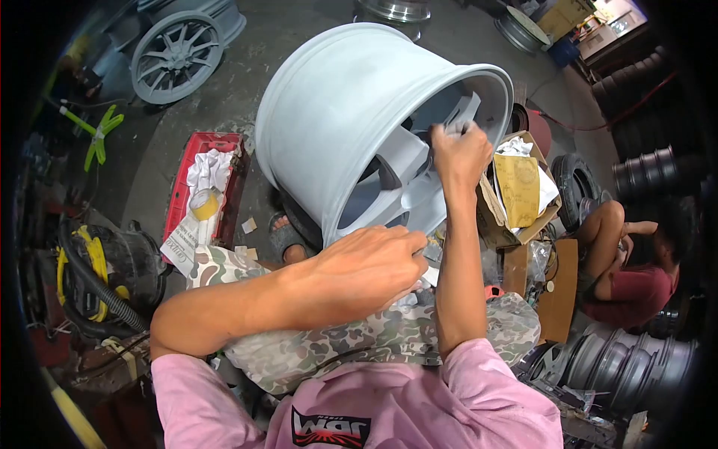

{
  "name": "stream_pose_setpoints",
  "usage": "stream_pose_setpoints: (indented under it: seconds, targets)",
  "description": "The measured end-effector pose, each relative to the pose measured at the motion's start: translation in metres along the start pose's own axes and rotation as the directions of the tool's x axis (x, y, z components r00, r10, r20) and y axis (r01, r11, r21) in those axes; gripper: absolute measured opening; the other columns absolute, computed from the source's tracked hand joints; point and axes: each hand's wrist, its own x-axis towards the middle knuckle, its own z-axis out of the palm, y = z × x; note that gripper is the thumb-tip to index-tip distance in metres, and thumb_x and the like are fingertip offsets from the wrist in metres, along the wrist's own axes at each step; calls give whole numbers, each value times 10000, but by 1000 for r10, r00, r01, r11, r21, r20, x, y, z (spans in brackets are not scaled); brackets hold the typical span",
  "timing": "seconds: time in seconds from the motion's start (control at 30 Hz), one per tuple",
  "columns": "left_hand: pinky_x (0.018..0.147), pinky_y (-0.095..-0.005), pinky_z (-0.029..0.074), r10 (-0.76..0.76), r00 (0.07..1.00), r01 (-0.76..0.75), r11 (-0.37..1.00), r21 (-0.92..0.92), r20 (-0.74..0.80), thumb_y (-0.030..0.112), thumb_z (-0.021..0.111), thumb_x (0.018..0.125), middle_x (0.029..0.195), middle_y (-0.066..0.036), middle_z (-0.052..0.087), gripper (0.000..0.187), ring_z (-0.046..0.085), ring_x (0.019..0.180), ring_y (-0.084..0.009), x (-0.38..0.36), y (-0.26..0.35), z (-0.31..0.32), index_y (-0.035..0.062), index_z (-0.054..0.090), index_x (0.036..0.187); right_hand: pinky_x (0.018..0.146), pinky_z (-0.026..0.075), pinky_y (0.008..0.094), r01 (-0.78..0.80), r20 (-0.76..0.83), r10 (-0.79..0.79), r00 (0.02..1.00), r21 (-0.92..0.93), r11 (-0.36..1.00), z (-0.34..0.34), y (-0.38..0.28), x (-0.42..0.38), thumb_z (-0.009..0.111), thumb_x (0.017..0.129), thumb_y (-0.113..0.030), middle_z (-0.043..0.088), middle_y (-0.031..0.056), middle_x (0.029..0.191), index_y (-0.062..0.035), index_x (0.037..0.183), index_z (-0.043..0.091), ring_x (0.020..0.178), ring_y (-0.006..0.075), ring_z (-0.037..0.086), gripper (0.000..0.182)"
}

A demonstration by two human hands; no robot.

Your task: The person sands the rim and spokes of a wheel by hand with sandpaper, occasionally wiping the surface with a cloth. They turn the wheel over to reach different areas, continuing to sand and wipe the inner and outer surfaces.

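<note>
A large pale grey wheel rim (336, 97) stands in front of me, tilted so its spoked face turns to the right and toward me. My right hand (461, 156) reaches inside the rim's lip, fingers curled against a spoke. Whatever those fingers pinch is too small to make out. Across my lap lies my left arm, and my left hand (374, 262) is closed near the rim's lower edge. Its fingertips are turned away, so any object in them is hidden.
Left of the rim sits a red tray (183, 176) with cloth and a tape roll (203, 202). At right, a cardboard box (497, 217) holds sandpaper sheets (517, 191). Another person (628, 277) crouches farther right, near stacked wheels (628, 367). A vacuum (112, 269) stands at left.
</note>
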Motion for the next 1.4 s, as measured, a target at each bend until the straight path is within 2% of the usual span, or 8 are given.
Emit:
stream_pose_setpoints:
  seconds: [0.37,0.57,0.77,0.9,0.93,1.07,1.13,1.4]
  targets:
    - [829,-461,515,-15,1000,15,999,-36,-9,123,666,925,987,-152,571,146,615,942,-338,-5,2,1,-17,627,945,744,553,471,0,59,-4,998,63,998,3,11,2,781,733,-172,697,265,726,26,733,682,696,431,708,221]
    - [790,-453,521,6,997,-10,999,-46,-76,119,683,917,935,-159,580,153,631,890,-351,-5,1,-3,-24,628,917,718,533,489,69,-104,-64,992,39,997,7,5,26,787,765,-212,706,255,749,24,734,679,733,441,704,262]
    - [729,-280,514,-64,755,89,996,6,-652,65,706,919,873,-75,729,92,666,779,-172,-19,-19,-74,-21,735,935,624,498,329,-116,256,59,965,213,970,-32,37,-39,755,863,-252,652,114,641,64,838,711,614,145,585,320]
    - [707,-243,483,-318,619,309,939,-150,-718,238,664,1021,867,-18,719,278,608,761,-88,-29,-56,-88,-16,731,928,590,456,282,-89,380,-80,922,407,909,-40,42,-111,772,910,-219,609,27,647,49,896,734,620,74,504,271]
    - [671,-287,493,-395,589,357,910,-211,-705,200,673,973,802,-59,708,242,628,716,-133,-29,-59,-91,-34,726,938,587,455,272,-273,498,55,865,376,886,-37,38,-131,780,898,-194,624,23,646,45,894,736,629,57,513,243]
    - [572,-265,427,-491,552,394,866,-308,-674,159,692,946,678,-17,645,226,523,655,-45,-17,-45,-94,-62,714,909,583,477,299,-327,430,154,890,365,872,-21,-3,-157,779,865,-153,667,58,640,25,785,687,559,109,568,216]
    - [567,-278,429,-502,567,395,861,-320,-653,154,693,942,676,-38,649,220,523,652,-49,-18,-41,-93,-63,715,913,581,493,336,-163,290,74,954,292,942,-14,-14,-160,763,834,-129,672,105,624,11,725,624,520,213,622,225]
    - [534,-315,408,-272,632,211,961,-177,-726,152,692,924,615,-122,582,233,468,611,-65,-19,-47,-87,-70,684,857,618,513,424,-159,178,121,977,216,963,2,-11,-145,759,766,-180,669,164,625,5,707,599,566,335,667,252]
